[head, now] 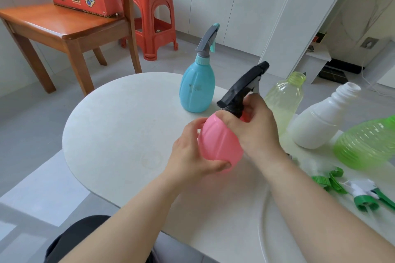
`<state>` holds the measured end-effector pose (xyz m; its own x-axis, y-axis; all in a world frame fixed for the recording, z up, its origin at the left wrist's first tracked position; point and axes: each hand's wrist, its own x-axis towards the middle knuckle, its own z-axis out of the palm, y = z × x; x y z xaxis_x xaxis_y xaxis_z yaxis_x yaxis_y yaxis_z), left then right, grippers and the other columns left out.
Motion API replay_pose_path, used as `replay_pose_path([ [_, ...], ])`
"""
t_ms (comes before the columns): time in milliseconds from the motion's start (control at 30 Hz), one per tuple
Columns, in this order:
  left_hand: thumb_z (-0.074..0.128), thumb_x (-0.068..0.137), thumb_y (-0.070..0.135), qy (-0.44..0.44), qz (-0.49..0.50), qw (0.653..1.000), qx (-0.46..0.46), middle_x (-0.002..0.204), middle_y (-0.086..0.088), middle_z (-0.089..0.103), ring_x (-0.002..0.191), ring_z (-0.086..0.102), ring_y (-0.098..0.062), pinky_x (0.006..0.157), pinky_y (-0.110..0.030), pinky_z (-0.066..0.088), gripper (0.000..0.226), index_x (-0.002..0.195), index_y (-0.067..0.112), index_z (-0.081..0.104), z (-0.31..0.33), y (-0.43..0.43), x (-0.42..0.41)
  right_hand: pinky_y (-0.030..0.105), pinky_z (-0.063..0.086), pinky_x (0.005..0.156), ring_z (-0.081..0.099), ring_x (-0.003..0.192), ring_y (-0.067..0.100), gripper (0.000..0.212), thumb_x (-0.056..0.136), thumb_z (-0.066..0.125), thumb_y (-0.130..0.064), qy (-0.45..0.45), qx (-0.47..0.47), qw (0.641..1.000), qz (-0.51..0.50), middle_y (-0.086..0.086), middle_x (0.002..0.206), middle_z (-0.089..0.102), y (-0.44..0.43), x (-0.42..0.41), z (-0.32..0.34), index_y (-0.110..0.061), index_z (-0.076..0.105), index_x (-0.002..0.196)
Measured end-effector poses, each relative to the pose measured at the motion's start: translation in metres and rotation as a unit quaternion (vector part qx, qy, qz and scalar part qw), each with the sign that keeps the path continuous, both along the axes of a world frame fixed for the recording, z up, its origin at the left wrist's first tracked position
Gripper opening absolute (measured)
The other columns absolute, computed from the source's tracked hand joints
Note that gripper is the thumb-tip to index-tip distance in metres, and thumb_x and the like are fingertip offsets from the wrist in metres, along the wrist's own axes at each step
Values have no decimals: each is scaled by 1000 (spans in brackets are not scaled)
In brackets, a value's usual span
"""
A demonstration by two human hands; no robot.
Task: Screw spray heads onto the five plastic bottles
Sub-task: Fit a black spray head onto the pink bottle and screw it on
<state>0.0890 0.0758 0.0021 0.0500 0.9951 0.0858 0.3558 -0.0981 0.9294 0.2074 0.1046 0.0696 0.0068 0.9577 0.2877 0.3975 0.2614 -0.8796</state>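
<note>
Pink bottle point(220, 145) held tilted over the white round table point(119, 126), black spray head point(241, 87) at its neck.
Left hand point(192, 156) grips the ribbed pink body; right hand point(258, 126) curls round the head's collar. Blue bottle point(197, 89), head fitted, stands upright behind. Pale yellow bottle point(284, 100) and white bottle point(320, 121) stand open-necked at right, green bottle point(367, 143) beside them. Grey tiled floor; wooden chair point(64, 25) and red stool point(154, 17) far left.

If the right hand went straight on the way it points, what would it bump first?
Probably the light blue plastic spray bottle. The right hand, gripping the black plastic spray head on the pink plastic bottle, points toward it, though depth is unclear.
</note>
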Motion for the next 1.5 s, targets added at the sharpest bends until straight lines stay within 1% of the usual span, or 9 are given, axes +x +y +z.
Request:
replay_pose_path([
  [167, 72, 47, 38, 23, -67, 997, -16, 129, 13, 34, 122, 36, -7, 100, -25, 32, 100, 133, 39, 20, 4, 3, -17, 20, 50, 74, 65, 87, 14, 23, 70, 70, -9, 80, -88, 986, 114, -1, 89, 72, 7, 10, 6, -21, 50, 73],
  [333, 70, 42, 44, -6, -150, 988, -44, 122, 29, 39, 113, 36, 19, 92, -5, 31, 87, 114, 58, 23, 9, 7, -33, 11, 48, 76, 65, 95, 2, 24, 64, 70, -6, 108, -181, 924, 320, -9, 83, 72, 12, 24, 14, -17, 56, 80],
  [500, 75, 47, 33, -50, -77, 996, -12, 111, 29, 45, 101, 42, 21, 71, 2, 39, 73, 102, 57, 34, 3, 5, -17, 16, 49, 77, 63, 84, 6, 18, 72, 67, -7, 125, -128, 968, 178, -3, 89, 68, 9, 12, 7, -22, 57, 77],
  [633, 74, 47, 41, -11, -40, 999, 17, 116, 28, 44, 110, 45, 0, 89, -18, 40, 77, 108, 56, 29, 2, 2, -11, 27, 47, 84, 60, 85, 10, 19, 74, 67, -11, 98, -63, 990, 79, -4, 87, 66, 9, 3, 2, -27, 56, 74],
  [833, 74, 47, 33, -9, -106, 994, -9, 121, 27, 39, 105, 40, 20, 79, 4, 34, 95, 121, 54, 18, 7, 4, -24, 15, 50, 82, 64, 93, 4, 20, 66, 68, -7, 155, -150, 937, 275, -10, 87, 73, 11, 14, 6, -21, 61, 79],
  [967, 67, 35, 49, -10, -41, 999, -9, 109, 32, 42, 105, 46, 6, 81, -14, 44, 83, 105, 66, 24, 11, 2, -11, 20, 50, 81, 64, 95, 15, 22, 71, 67, -2, 162, -141, 953, 215, -5, 97, 71, 9, 8, 5, -19, 55, 78],
  [1167, 69, 41, 49, 54, 11, 998, 31, 124, 16, 37, 116, 37, -5, 110, -42, 28, 103, 132, 36, 24, 6, 1, -6, 25, 49, 80, 64, 81, 11, 14, 73, 67, -8, 104, -87, 985, 102, 8, 102, 68, 13, 2, 4, -18, 58, 77],
  [1267, 74, 46, 43, 27, -51, 998, 4, 125, 25, 35, 123, 35, -1, 108, -29, 29, 88, 116, 56, 21, 6, 2, -25, 5, 47, 74, 63, 79, -7, 21, 72, 64, -5, 86, -150, 958, 228, -10, 91, 69, 25, 23, 15, -24, 64, 81],
  [1500, 73, 44, 39, -30, -130, 991, -17, 125, 28, 38, 108, 37, 22, 85, 3, 32, 92, 119, 53, 21, 6, 9, -17, 11, 47, 81, 63, 96, 0, 45, 49, 77, -34, 99, -216, 908, 345, -15, 91, 72, 27, 38, 13, -23, 64, 90],
])
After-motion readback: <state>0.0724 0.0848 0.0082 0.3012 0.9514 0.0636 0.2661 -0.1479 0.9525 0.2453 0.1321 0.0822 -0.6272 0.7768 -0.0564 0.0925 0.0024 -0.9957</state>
